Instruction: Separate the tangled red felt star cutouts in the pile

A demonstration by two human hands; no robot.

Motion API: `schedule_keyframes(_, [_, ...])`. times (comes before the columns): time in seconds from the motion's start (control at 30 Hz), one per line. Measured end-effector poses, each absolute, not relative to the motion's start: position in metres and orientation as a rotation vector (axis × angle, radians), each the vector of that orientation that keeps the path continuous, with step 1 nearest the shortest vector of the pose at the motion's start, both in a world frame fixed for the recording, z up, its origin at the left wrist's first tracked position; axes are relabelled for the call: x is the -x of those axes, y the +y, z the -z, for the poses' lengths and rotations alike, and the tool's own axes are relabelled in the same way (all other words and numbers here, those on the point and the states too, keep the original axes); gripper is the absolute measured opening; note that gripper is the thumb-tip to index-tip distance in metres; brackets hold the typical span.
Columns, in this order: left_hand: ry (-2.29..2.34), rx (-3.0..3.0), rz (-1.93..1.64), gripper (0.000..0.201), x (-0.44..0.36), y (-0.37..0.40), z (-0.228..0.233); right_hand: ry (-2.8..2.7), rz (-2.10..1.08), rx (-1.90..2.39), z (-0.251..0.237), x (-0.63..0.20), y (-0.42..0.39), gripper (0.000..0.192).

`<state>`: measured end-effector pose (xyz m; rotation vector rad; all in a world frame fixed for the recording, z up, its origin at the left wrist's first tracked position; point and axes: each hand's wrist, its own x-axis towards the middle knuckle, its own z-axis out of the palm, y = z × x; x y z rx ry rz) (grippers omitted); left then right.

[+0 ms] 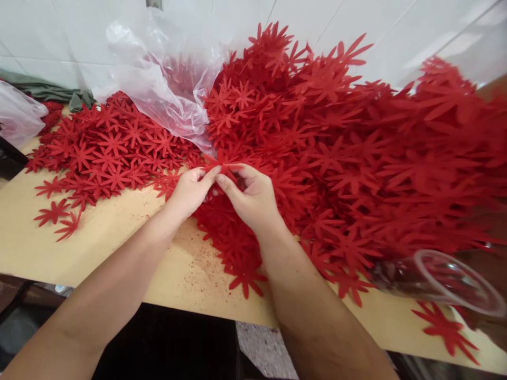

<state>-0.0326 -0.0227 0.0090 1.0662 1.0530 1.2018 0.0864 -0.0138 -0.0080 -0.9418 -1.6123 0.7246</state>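
head view: left hand (191,189) and right hand (253,198) meet at table centre, both pinching same red flower cutout (226,162) by fingertips, at near edge of big red cutout heap (356,158). smaller flat pile (106,148) left. clear plastic bag (166,79) behind. wooden table (99,237) dusted red. clear plastic cup (447,282) lower right.

left hand: the left hand (192,189) pinches a red flower cutout (226,161) at the edge of the pile, thumb and forefinger closed on it
right hand: the right hand (253,198) pinches the same cutout from the other side
pile: a big heap of red flower cutouts (356,153) covers the tabletop (119,248)
left heap: flatter cutouts (106,148)
bag: clear plastic bag (166,79) between the heaps
lower right: clear plastic container (447,279), blurred
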Motion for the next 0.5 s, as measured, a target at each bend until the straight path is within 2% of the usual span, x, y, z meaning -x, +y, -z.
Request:
schedule_keyframes(0.1, [0.929,-1.026,-1.159,0.025,0.031,-0.026,-0.011,-1.488,-0.677,0.995,0.007,-0.089,-0.011,0.013])
schedule_keyframes(0.23, [0.915,-1.086,-1.123,0.010,0.031,-0.024,-0.010,-1.373,-0.385,1.038,0.009,-0.100,-0.002,0.008])
schedule_keyframes(0.4, [1.054,-1.120,-1.197,0.017,0.033,-0.018,-0.004,-1.454,0.030,1.121,0.013,-0.115,0.005,0.036])
schedule_keyframes(0.5, [1.089,-1.141,-1.215,0.020,0.034,-0.017,-0.002,-1.563,0.066,1.101,0.009,-0.110,-0.001,0.035])
